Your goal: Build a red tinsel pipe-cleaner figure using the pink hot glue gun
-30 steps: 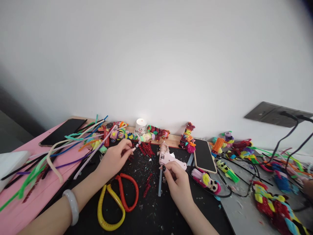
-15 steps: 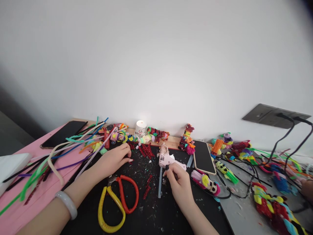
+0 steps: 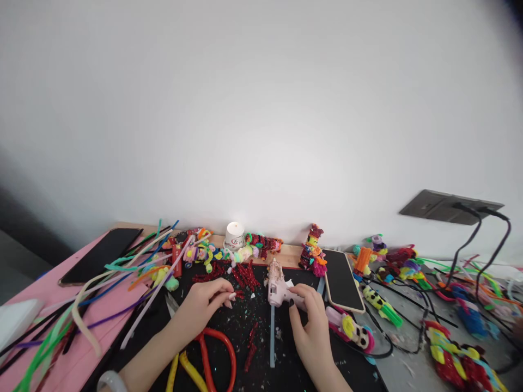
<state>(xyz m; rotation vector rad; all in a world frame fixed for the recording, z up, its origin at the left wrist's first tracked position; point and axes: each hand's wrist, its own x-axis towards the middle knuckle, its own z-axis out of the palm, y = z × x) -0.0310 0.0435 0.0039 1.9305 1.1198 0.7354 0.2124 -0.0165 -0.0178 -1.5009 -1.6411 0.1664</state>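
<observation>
My left hand (image 3: 210,302) is closed in a pinch at the middle of the black mat, with a short red tinsel stem (image 3: 239,294) at its fingertips. A pale pink glue gun (image 3: 277,291) lies on the mat, nozzle toward the wall, a clear glue stick (image 3: 272,337) jutting from its back. My right hand (image 3: 311,321) has its fingers over the gun's handle and the thumb beside it. Cut red tinsel stems (image 3: 246,274) lie beyond my left hand, and more red pieces (image 3: 250,348) lie between the hands. Red-and-yellow-handled scissors (image 3: 220,335) are partly under my left forearm.
Pipe cleaners (image 3: 141,321) spread across the left. A paper cup (image 3: 234,236) and a small pipe-cleaner figure (image 3: 313,251) stand by the wall. A phone (image 3: 343,280), several figures (image 3: 382,305) and black cables (image 3: 466,245) are at right. Another phone (image 3: 100,256) lies at left.
My left hand has moved right, toward the glue gun, and now pinches a red stem. My right fingers have shifted onto the gun's handle. The view has tilted up slightly.
</observation>
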